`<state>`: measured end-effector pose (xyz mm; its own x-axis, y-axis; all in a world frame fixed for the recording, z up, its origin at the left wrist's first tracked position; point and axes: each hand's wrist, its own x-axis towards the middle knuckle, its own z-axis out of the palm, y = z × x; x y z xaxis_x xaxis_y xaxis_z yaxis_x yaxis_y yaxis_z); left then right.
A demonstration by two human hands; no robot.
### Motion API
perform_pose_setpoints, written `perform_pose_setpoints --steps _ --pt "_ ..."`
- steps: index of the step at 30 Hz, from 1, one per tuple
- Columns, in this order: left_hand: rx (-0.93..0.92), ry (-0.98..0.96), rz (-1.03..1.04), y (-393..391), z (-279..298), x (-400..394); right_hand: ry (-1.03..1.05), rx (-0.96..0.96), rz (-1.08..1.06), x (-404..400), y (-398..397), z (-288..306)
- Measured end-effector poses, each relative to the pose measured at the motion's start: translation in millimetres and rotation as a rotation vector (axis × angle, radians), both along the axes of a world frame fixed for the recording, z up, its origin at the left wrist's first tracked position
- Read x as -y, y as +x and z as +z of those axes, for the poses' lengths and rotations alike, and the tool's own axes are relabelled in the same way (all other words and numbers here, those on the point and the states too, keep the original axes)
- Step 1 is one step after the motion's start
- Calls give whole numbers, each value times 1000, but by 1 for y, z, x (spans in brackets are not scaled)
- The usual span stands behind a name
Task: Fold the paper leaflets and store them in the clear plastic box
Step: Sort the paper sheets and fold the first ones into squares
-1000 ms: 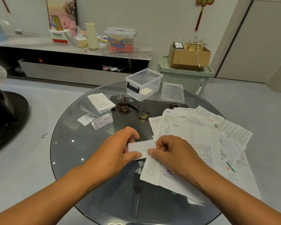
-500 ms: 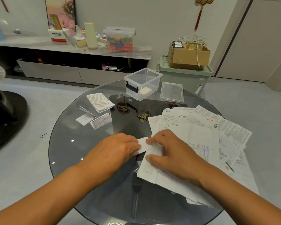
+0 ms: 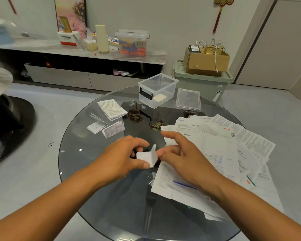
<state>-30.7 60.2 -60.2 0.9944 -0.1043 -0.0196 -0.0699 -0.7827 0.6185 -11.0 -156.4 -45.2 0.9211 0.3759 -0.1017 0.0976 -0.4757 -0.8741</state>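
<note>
At frame centre I see my left hand (image 3: 123, 157) pinching a small folded leaflet (image 3: 147, 157) between thumb and fingers, one flap standing upright. My right hand (image 3: 182, 157) touches that flap with loosely spread fingers, resting over the unfolded leaflets (image 3: 221, 145) at right. The clear plastic box (image 3: 157, 90) stands open at upper centre on the glass table (image 3: 94, 188), its lid (image 3: 188, 99) just beside it.

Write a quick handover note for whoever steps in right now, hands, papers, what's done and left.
Left hand pinches a small folded leaflet; right hand is open, fingers at its raised flap.
Clear plastic box is open, lid beside it, one pale item inside.
Three folded leaflets lie left on the glass table.
Left: finish this fold, box everything, fold the unfolded pile.
</note>
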Motion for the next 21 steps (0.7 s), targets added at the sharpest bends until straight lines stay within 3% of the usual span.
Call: perform_pose_setpoints --steps 2,5,8,18,21 --pt "-12 -42 -10 -1 0 3 -34 61 95 0 -7 2" --pt "-74 -163 -35 0 5 0 -259 253 259 0 -16 2" --pt "-167 -154 -134 -2 15 -9 -464 441 395 1 -15 -1" --pt "144 29 -10 -3 0 -1 -552 499 636 21 -5 7" --pt "259 204 -58 -10 -6 7 -605 495 644 22 -6 3"
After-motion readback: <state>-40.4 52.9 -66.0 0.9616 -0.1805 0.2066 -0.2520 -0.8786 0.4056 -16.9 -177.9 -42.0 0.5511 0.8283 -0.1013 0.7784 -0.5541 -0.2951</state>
